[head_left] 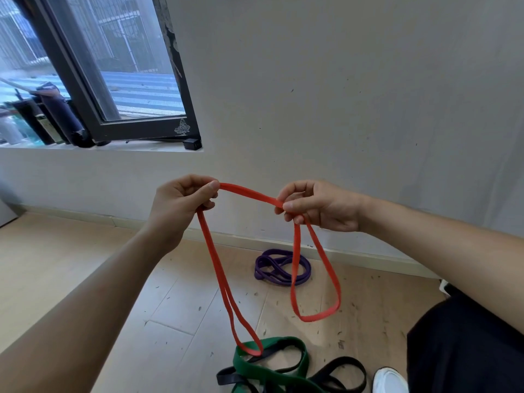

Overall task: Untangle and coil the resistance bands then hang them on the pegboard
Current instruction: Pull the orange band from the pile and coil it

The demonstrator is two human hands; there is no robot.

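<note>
The wooden floor (71, 279) fills the lower half of the frame, and no pegboard shows anywhere, so you will have to turn and carry to hang anything. At the bottom centre the green band (283, 347) and the black band (340, 370) lie crossed over each other on the floor; the purple band (283, 268) sits apart near the wall, loosely gathered.

You hold the red band (249, 192) in mid-frame. Your left hand (181, 205) is clenched on one end of its top span and your right hand (317, 205) pinches the other, with a loop hanging below each. The longer left loop hangs down in front of the green band; whether it touches is unclear. Coil without lifting and it may snag there, I judge. Loosen either pinch and the slack rubber likely slips, dropping a loop into the pile.
</note>
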